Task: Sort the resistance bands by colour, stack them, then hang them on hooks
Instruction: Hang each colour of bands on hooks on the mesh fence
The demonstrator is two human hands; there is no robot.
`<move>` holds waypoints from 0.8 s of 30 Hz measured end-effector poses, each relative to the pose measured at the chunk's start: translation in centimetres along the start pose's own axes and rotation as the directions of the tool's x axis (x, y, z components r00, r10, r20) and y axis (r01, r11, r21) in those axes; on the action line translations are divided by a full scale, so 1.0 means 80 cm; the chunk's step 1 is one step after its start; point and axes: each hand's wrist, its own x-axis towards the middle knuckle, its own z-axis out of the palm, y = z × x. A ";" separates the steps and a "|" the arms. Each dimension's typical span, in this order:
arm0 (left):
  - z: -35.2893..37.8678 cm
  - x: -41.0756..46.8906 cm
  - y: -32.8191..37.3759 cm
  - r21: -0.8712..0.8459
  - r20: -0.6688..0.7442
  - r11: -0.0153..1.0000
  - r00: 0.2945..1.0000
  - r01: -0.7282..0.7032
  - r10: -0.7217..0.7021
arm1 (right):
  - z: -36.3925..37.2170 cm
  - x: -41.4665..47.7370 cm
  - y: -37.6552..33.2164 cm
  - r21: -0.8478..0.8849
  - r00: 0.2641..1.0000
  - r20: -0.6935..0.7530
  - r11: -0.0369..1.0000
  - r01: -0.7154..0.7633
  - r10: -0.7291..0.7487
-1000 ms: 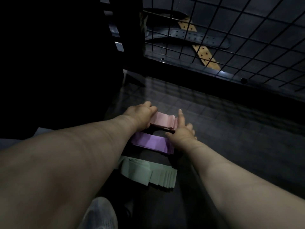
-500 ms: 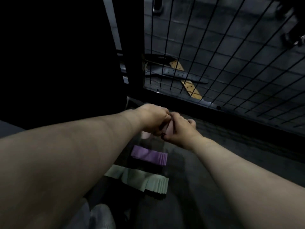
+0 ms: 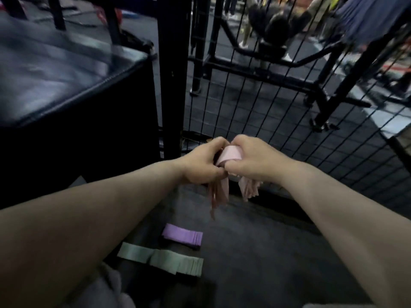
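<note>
Fingers (image 3: 241,142) of the right hand (image 3: 253,161) curl over the top of a bundle of pale pink flat fabric resistance bands (image 3: 230,154), with the thumb tucked under the fold. The fingers of the left hand (image 3: 201,163) are clenched on the same bundle from the other side. The two hands are close together in the centre of the frame.

The pink bundle is held in the air, folded over. Its loose ends hang below both hands in two tufts.

Directly behind the hands, a black wire grid panel (image 3: 266,103) fills the centre and right of the frame. It meets a thick black upright post (image 3: 171,74) just left of centre. Left of the post, in the upper left, sits a large black padded vinyl block (image 3: 55,70).

On the dark rubber floor (image 3: 255,252) in the lower centre lies a stack of purple flat bands (image 3: 182,235). Just below it, nearer the bottom edge, lies a longer stack of pale green flat bands (image 3: 164,258). The two stacks are near each other but apart, and no hand touches either.

Beyond the grid, at the upper right, blurred black steel gym frames (image 3: 289,61) stand on the floor.
</note>
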 end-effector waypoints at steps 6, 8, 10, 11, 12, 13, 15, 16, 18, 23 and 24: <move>0.008 -0.030 0.078 -0.330 -0.176 0.944 0.981 0.024 -0.086 | -0.074 -0.057 -0.047 0.339 0.988 -0.153 0.940 0.022 0.033; 0.007 -0.041 0.095 -0.360 -0.188 0.932 0.975 0.042 -0.117 | -0.096 -0.078 -0.057 0.414 0.984 -0.175 0.909 0.051 0.024; 0.002 -0.051 0.116 -0.501 -0.167 0.865 0.977 0.029 -0.130 | -0.109 -0.098 -0.063 0.438 0.985 -0.167 0.898 0.039 0.039; -0.002 -0.055 0.129 -0.579 -0.146 0.815 0.979 0.030 -0.140 | -0.113 -0.108 -0.065 0.458 0.987 -0.152 0.888 0.030 0.045; -0.007 -0.059 0.141 -0.627 -0.122 0.778 0.982 0.035 -0.142 | -0.116 -0.118 -0.064 0.484 0.991 -0.129 0.874 0.028 0.040; -0.013 -0.062 0.152 -0.642 -0.102 0.765 0.985 0.040 -0.138 | -0.118 -0.127 -0.064 0.498 0.994 -0.104 0.867 0.018 0.039; -0.024 -0.065 0.171 -0.618 -0.077 0.785 0.991 0.039 -0.110 | -0.121 -0.145 -0.061 0.463 0.996 -0.076 0.886 -0.001 0.040; -0.028 -0.066 0.183 -0.602 -0.069 0.797 0.993 0.037 -0.098 | -0.121 -0.154 -0.060 0.445 0.998 -0.058 0.896 -0.005 0.035; -0.032 -0.067 0.207 -0.558 -0.080 0.829 0.992 0.033 -0.093 | -0.119 -0.170 -0.061 0.444 1.000 -0.014 0.896 -0.005 0.012; -0.030 -0.066 0.256 -0.410 -0.093 0.912 0.994 0.012 -0.055 | -0.115 -0.193 -0.059 0.531 0.999 0.011 0.847 0.035 -0.048; -0.029 -0.066 0.263 -0.391 -0.080 0.920 0.995 0.017 -0.053 | -0.115 -0.196 -0.058 0.544 0.997 0.009 0.837 0.055 -0.071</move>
